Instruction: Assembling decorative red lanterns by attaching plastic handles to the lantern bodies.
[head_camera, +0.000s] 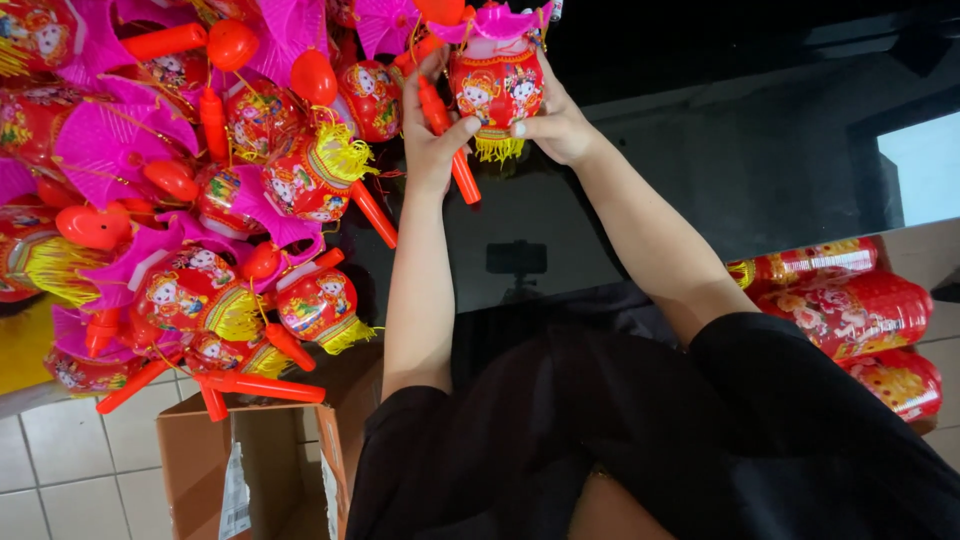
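A: Head view, entry one. Red toy lantern (495, 88) sits at the top of the frame, held out at the far end of both forearms, directly between the two hands. Its body stands roughly upright in the picture, pink petal top up, yellow fringe (497, 148) hanging below.

B: Which hand is closer?

A: Equal; both touch it. Left hand (432, 140) partly curled, fingers around the orange handle stick (447, 140), which slants down beside the lantern's left flank. Right hand (556, 122) cupped against the right flank, thumb forward.

B: Surroundings?

A: Heap of matching lanterns (200, 190) well to the left, cardboard box (250, 470) below it, larger red lanterns (860, 315) at right.
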